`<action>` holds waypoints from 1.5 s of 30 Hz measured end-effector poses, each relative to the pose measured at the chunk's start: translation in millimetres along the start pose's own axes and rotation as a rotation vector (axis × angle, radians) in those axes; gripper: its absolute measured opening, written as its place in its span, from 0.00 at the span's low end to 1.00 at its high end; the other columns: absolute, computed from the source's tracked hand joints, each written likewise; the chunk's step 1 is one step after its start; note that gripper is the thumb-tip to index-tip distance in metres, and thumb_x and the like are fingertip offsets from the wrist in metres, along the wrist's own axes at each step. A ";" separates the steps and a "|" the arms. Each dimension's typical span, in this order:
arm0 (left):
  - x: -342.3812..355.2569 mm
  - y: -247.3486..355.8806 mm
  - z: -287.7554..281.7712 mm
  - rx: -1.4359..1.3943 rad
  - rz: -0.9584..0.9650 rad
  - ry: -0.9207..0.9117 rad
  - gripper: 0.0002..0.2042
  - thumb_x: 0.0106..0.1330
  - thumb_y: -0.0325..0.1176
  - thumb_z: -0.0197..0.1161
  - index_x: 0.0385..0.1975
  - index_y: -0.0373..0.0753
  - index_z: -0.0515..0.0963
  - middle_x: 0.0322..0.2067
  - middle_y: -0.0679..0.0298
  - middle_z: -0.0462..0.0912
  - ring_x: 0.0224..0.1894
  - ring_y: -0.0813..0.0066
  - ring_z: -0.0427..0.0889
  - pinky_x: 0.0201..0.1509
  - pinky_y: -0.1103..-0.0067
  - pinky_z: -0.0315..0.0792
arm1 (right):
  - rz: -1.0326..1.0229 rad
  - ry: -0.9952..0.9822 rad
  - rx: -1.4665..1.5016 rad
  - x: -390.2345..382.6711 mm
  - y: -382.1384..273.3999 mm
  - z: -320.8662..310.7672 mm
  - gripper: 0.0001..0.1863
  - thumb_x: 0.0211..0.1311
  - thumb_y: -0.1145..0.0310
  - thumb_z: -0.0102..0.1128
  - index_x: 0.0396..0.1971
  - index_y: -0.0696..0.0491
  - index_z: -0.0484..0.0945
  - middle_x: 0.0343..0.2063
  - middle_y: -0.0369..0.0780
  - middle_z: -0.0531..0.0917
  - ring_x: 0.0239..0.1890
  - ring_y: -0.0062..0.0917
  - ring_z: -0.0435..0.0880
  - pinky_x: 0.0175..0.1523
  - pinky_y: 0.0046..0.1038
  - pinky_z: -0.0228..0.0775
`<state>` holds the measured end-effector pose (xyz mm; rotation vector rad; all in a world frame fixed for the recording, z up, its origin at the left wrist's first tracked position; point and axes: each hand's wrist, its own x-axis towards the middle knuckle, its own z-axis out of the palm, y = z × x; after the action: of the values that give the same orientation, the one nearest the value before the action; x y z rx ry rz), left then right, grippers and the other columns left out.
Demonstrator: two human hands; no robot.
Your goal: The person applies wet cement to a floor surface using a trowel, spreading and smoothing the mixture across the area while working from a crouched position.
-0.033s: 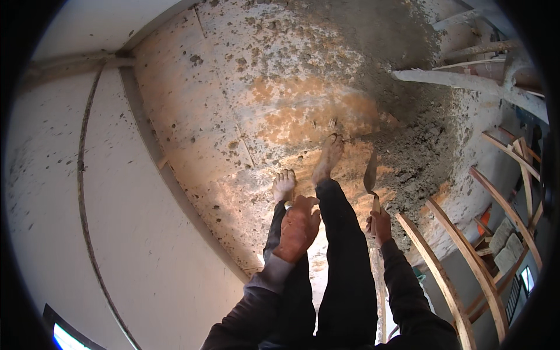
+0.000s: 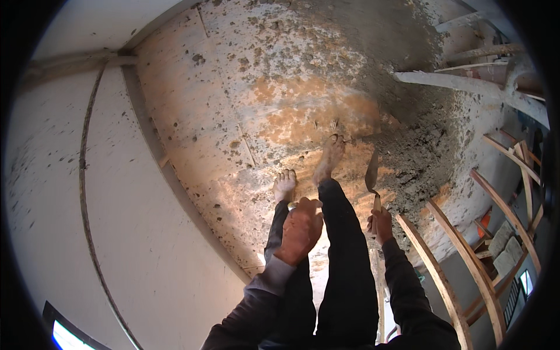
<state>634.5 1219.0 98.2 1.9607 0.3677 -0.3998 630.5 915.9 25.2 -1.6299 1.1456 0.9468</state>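
My right hand (image 2: 381, 225) is wrapped round the pale wooden handle of a trowel (image 2: 372, 174). The trowel's narrow, mortar-stained blade points away from me, just above the floor or over it; the gap cannot be judged. Beside the blade, on the right, lies a spread of wet grey mortar (image 2: 417, 157). My left hand (image 2: 301, 229) is closed in front of my shins, back of the hand up. Pale bits show at both sides of its fist, so it seems to grip something, but the hand hides what it is.
My bare feet (image 2: 286, 184) stand on boards (image 2: 192, 111) spattered with mortar lumps. A pale wall (image 2: 134, 221) with a dark cable (image 2: 83, 175) rises on the left. Wooden bars (image 2: 449, 268) and a whitish pole (image 2: 455, 80) run along the right side. Smoother grey mortar (image 2: 391, 35) covers the far part.
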 end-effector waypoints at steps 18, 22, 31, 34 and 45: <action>43.3 3.5 -25.2 0.414 0.030 -0.658 0.06 0.54 0.32 0.59 0.25 0.37 0.81 0.28 0.55 0.80 0.36 0.58 0.81 0.36 0.66 0.73 | -0.354 -0.401 -0.352 56.4 -194.7 182.0 0.14 0.59 0.65 0.57 0.40 0.58 0.73 0.17 0.34 0.72 0.15 0.17 0.70 0.17 0.24 0.63; 54.2 -13.8 -46.7 0.412 -0.110 -0.816 0.09 0.54 0.32 0.58 0.31 0.37 0.82 0.34 0.52 0.82 0.40 0.57 0.81 0.39 0.67 0.74 | -0.510 -0.511 -0.367 66.6 -197.3 325.8 0.16 0.57 0.64 0.60 0.39 0.59 0.73 0.19 0.35 0.74 0.16 0.17 0.72 0.18 0.23 0.67; 6.7 -56.2 -23.6 -1.368 -0.675 0.067 0.20 0.60 0.42 0.62 0.49 0.40 0.77 0.44 0.53 0.80 0.49 0.57 0.77 0.55 0.61 0.69 | -0.779 -0.388 -0.493 94.9 -217.8 575.0 0.19 0.54 0.57 0.60 0.31 0.59 0.71 0.27 0.50 0.80 0.32 0.39 0.82 0.39 0.37 0.73; 2.6 -61.0 -29.1 -1.136 -0.724 -0.035 0.19 0.61 0.41 0.61 0.50 0.39 0.76 0.44 0.54 0.80 0.49 0.58 0.77 0.56 0.61 0.67 | -0.735 -0.347 -0.084 123.7 -211.4 562.5 0.13 0.55 0.64 0.63 0.30 0.57 0.72 0.25 0.42 0.80 0.27 0.25 0.78 0.35 0.30 0.71; 83.3 -18.8 -81.8 0.384 -0.022 -0.956 0.09 0.61 0.34 0.56 0.34 0.36 0.78 0.33 0.53 0.80 0.39 0.56 0.80 0.40 0.65 0.74 | -0.307 -0.075 0.484 236.1 -143.5 268.4 0.08 0.61 0.63 0.56 0.37 0.49 0.71 0.17 0.31 0.70 0.15 0.21 0.70 0.18 0.28 0.63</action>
<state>710.3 1307.6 78.7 1.8729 -0.3290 -1.4172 809.9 1131.6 -238.9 -1.3110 0.9471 0.4808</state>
